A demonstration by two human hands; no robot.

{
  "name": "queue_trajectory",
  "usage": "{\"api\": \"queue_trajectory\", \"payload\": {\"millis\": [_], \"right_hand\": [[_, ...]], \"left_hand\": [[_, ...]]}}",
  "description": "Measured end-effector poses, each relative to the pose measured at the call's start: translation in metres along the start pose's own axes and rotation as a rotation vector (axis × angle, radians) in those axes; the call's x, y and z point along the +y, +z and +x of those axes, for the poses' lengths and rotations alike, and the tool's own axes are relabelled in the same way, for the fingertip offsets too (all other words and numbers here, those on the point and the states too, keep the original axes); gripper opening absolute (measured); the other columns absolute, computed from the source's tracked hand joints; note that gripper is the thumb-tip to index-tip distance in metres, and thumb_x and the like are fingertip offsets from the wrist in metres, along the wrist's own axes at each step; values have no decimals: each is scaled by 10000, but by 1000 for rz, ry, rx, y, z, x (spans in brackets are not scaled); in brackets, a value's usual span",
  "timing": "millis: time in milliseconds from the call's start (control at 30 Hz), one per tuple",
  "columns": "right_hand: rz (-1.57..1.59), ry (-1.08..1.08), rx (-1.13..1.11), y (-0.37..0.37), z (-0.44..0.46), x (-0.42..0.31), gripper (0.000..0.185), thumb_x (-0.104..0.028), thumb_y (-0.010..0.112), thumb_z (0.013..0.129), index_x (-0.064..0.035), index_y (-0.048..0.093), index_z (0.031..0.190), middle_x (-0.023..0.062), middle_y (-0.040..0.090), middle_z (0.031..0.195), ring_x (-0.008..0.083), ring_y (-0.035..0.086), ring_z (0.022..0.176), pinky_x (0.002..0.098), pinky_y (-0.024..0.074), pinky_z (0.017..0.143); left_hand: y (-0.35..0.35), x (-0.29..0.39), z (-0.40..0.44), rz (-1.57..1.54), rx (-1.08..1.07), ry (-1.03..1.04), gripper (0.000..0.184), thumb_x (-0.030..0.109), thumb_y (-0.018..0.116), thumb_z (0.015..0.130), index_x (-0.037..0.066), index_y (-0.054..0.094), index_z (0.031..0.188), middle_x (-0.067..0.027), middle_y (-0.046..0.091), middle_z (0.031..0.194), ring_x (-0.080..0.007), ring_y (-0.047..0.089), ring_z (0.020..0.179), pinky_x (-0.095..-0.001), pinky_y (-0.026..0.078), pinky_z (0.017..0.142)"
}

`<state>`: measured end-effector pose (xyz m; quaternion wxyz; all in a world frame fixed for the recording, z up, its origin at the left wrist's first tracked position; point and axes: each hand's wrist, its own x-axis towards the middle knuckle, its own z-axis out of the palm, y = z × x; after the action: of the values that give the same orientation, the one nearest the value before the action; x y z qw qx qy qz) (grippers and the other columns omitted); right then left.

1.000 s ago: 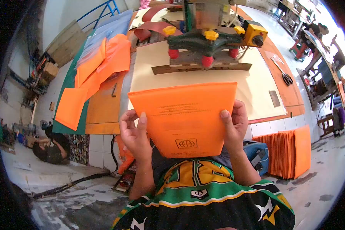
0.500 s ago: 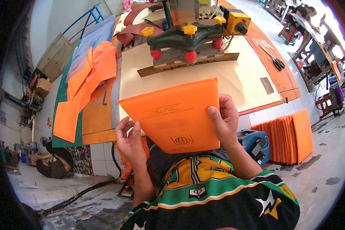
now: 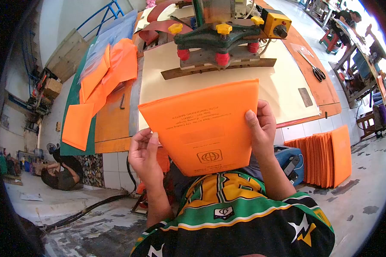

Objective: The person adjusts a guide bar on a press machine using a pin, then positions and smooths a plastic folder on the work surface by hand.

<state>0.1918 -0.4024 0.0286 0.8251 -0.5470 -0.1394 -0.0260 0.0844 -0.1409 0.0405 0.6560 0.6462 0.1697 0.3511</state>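
Observation:
Between my hands is an orange folder (image 3: 201, 128) with dark upside-down print and a round emblem in a box. My right hand (image 3: 261, 126) grips its right edge, thumb on the front and fingers behind. At the lower left edge my left hand (image 3: 148, 152) is closed, its thumb against the folder and its other fingers partly hidden behind it. Just beyond the folder stands a press head (image 3: 221, 40) with yellow knobs, red fittings and a long metal bar (image 3: 218, 68) beneath, over a cream sheet (image 3: 283, 81).
Loose orange covers (image 3: 111, 73) lie at the table's left beside clear plastic sheets (image 3: 109, 38). Scissors (image 3: 315, 70) and a small dark plate (image 3: 305, 97) are on the right. A stack of orange folders (image 3: 317, 158) stands low right by a blue machine (image 3: 289, 160). People sit farther off.
The folder has tipped so its printed face shows more fully, and its lettering is clearer. My left thumb stays at its edge. The whole view has shifted slightly.

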Motion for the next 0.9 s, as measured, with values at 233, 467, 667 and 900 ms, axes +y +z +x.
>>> {"api": "queue_trajectory", "payload": {"millis": [233, 467, 667, 900], "right_hand": [[-47, 53, -81, 12, -4, 1, 247, -158, 637, 1047, 2, 561, 1219, 42, 650, 1111, 96, 601, 1001, 255, 483, 891], [-45, 36, -118, 9, -8, 5, 258, -192, 648, 1043, 1, 578, 1198, 26, 644, 1084, 98, 591, 982, 256, 472, 880], [-26, -55, -81, -8, -6, 7, 260, -216, 670, 1031, -13, 592, 1172, 23, 644, 1060, 94, 581, 953, 250, 462, 855], [-20, -51, -44, 1, -11, -15, 269, -210, 683, 1022, -6, 592, 1173, 26, 629, 1055, 101, 573, 944, 255, 458, 863]], "left_hand": [[9, 9, -17, -75, -248, -156, 123, 16, 728, 905, 9, 686, 1020, -47, 676, 1021, -143, 639, 934, -282, 519, 857], [7, 6, -4, 25, 133, 236, 246, 165, 664, 1021, 28, 588, 1210, -33, 624, 1045, -110, 584, 957, -273, 502, 848], [-5, 2, 1, -26, -61, -4, 249, 217, 619, 1055, 24, 605, 1211, -35, 639, 1009, -124, 609, 905, -285, 527, 807], [3, 6, 1, 82, -49, -10, 254, 199, 655, 1030, 21, 632, 1209, -56, 674, 1095, -144, 654, 994, -303, 549, 839]]}}
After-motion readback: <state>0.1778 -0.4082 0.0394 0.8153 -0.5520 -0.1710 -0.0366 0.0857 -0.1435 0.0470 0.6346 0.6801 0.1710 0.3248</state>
